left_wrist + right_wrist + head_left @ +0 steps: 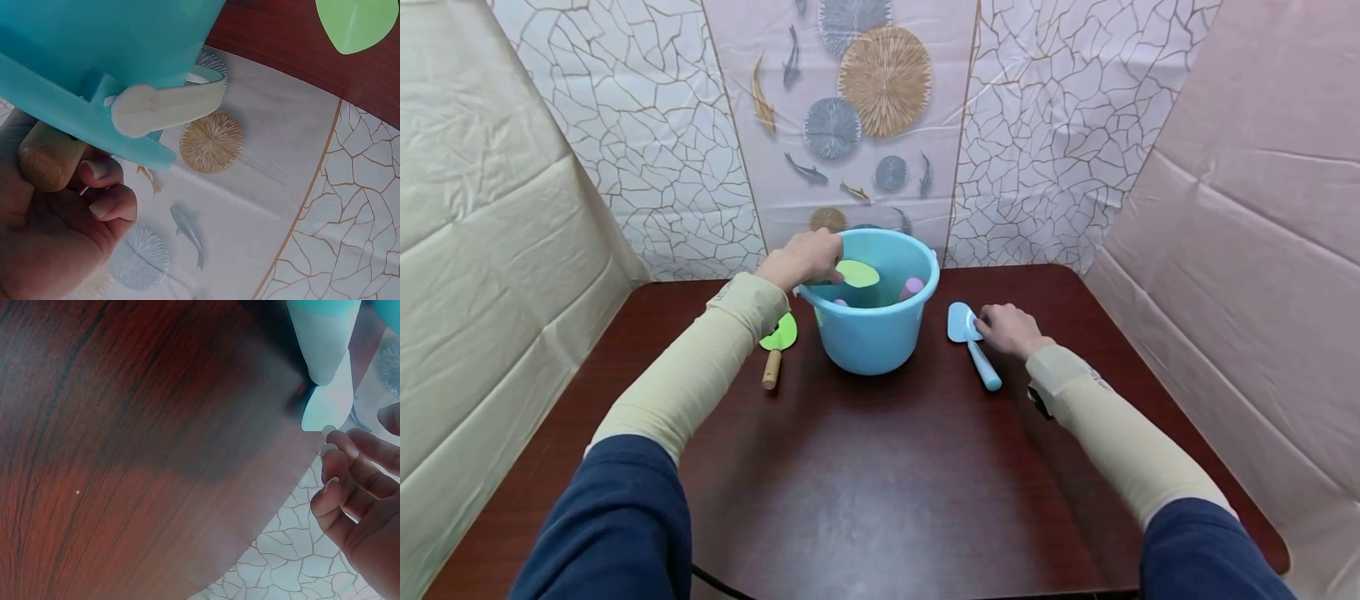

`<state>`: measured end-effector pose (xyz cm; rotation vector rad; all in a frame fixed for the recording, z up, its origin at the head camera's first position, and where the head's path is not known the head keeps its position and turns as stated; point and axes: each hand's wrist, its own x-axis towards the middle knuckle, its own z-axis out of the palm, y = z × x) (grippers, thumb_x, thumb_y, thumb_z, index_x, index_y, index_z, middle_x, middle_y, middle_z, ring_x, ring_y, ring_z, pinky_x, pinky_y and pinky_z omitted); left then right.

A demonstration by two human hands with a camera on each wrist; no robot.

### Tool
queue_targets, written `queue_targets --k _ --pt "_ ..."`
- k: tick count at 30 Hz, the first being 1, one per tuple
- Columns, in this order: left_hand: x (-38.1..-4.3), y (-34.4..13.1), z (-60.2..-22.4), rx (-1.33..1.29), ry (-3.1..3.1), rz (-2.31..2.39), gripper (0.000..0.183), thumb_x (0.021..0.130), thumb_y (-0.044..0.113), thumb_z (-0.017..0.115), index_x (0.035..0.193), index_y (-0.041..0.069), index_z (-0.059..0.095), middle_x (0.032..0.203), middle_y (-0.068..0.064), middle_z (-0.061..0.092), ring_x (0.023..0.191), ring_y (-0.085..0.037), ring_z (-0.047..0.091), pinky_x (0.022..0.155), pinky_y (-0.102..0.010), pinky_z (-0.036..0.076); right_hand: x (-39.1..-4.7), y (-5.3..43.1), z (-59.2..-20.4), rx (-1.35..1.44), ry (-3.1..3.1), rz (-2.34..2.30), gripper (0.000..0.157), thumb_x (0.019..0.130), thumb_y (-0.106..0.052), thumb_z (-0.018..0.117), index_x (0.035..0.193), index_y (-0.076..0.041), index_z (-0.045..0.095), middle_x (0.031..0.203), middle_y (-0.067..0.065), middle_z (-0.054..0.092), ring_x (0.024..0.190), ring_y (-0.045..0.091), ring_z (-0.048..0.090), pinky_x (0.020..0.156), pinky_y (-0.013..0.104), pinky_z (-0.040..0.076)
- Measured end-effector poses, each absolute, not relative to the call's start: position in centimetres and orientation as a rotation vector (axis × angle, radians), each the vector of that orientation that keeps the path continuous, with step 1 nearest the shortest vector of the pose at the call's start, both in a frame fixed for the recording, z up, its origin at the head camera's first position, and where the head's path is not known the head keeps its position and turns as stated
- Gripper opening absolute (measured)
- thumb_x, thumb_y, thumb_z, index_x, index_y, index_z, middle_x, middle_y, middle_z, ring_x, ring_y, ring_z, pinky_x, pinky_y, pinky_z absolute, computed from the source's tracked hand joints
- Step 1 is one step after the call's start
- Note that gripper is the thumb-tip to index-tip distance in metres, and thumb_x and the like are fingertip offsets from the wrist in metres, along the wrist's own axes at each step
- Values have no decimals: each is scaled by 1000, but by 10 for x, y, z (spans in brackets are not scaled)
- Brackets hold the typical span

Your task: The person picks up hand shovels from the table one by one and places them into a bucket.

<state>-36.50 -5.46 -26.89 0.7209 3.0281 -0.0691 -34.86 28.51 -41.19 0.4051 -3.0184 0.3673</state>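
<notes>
My left hand [807, 258] is at the left rim of a light blue bucket [871, 337]. It grips the wooden handle [50, 156] of a green toy shovel, whose blade [859, 273] shows inside the bucket. In the left wrist view the fingers curl round that handle, below the bucket's rim. My right hand [1011, 329] is beside a light blue toy shovel [983, 367] on the table, right of the bucket. Its fingers [337, 465] are loosely bent near the shovel's blade, with nothing seen in them; whether the fingertips touch it I cannot tell.
A second green shovel with a wooden handle [772, 369] lies left of the bucket on the dark red table [880, 467]. Pink objects [912, 288] are inside the bucket. A white handle [169, 107] hangs at its rim. Cloth-covered walls [655, 167] enclose the table's back and sides.
</notes>
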Motion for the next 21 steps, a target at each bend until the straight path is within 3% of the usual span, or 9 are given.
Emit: queue_targets --k 8,17,21 --pt "-369 -52 -273 698 3025 -104 25 85 23 67 69 13 51 67 0 43 64 -17 44 56 -30 35 -350 286 -417 414 -3011 359 32 98 -26 48 109 -1 65 102 17 68 80 27 63 71 44 50" --pt "-371 -47 -275 676 3031 -167 23 86 25 68 74 12 54 75 -3 49 72 -20 49 62 -34 40 -349 288 -417 417 -3013 362 31 98 -25 48 110 -2 65 102 17 68 81 28 63 71 45 50" --pt "-372 -45 -277 704 3018 -207 25 85 23 67 71 12 50 72 -2 46 70 -19 47 61 -33 39 -346 288 -416 408 -3018 365 29 98 -24 48 106 -3 65 96 15 68 78 27 61 67 42 48"
